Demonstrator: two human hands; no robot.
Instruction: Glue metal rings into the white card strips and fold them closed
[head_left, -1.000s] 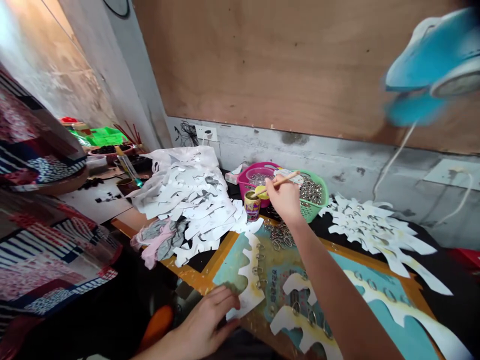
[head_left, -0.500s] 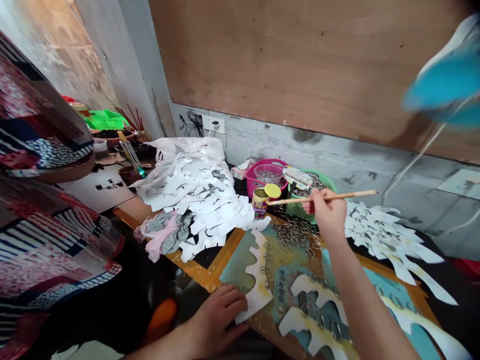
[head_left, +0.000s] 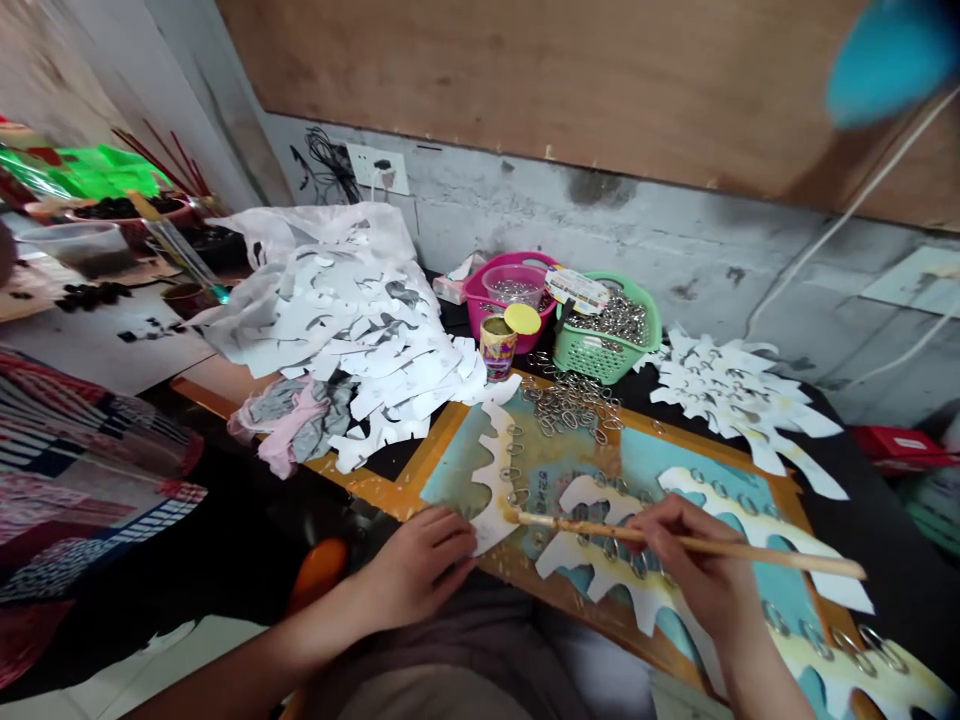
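Observation:
My right hand [head_left: 705, 570] is closed on a wooden paintbrush [head_left: 750, 549], whose wet tip touches the lower end of a white scalloped paper cutout [head_left: 496, 470]. My left hand [head_left: 420, 565] lies flat with fingers stretched out, pressing that cutout's lower corner onto the teal and orange board [head_left: 645, 455]. More scalloped cutouts with metal rings [head_left: 592, 500] lie on the board under my right hand. A small glue jar [head_left: 497, 345] with a yellow lid leaning on it stands behind the board.
A heap of white cutouts [head_left: 352, 330] lies at the left, another [head_left: 735, 395] at the right. A pink bowl [head_left: 480, 300] and a green basket [head_left: 607, 350] of metal rings stand by the wall. Loose rings [head_left: 570, 405] lie on the board. Crumpled cloth [head_left: 296, 425] sits near the board's left corner.
My right hand has brought the brush back from the glue jar down to the cutout under my left hand. The view has tilted downward. My left hand stayed put.

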